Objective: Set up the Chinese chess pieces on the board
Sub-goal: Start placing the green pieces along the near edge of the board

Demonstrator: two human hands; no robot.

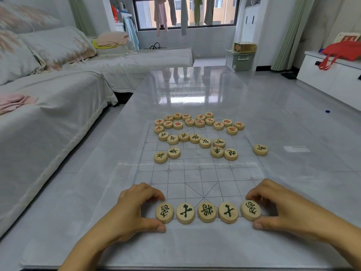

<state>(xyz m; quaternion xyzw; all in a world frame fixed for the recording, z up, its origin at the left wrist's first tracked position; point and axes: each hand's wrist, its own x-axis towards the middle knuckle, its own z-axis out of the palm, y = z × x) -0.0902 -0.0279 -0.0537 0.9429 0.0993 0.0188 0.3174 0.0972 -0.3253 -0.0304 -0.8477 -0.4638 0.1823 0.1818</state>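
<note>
A row of five dark-lettered pieces (207, 212) lies side by side along the near edge of the board (195, 178), centred on its near diagonal cross. The left hand (132, 208) pinches the left end piece (164, 212) between its thumb and curled fingers, at the board's near left. The right hand (279, 206) pinches the right end piece (250, 210) the same way at the board's near right. The middle of the board is bare grid. More dark-lettered pieces (195, 141) lie scattered on the board's far half, and the red-lettered pieces (199, 122) are bunched along and past its far edge. One stray piece (260, 149) lies just off the board's right side. The board rests on a glossy grey table (293, 173), with a covered sofa (48, 114) well to the board's left.
</note>
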